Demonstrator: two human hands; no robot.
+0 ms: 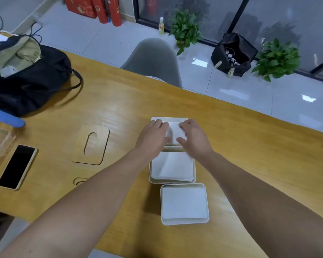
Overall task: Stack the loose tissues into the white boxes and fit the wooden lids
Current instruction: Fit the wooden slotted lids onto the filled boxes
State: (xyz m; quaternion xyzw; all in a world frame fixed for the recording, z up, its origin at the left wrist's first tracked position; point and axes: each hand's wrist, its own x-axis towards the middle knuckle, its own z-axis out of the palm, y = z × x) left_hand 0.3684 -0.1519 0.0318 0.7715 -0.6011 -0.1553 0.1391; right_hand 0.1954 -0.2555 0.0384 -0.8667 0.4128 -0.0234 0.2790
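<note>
Together the left hand and right hand pinch a folded white tissue over the far box.

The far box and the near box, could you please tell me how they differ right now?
The far box has both hands on it, left hand and right hand gripping its tissues; the near box is untouched. The far box's tissues look bunched; the near box's lie flat. Both are white, open-topped and without lids.

Three open white boxes hold tissues; wooden lid lies left.
</note>
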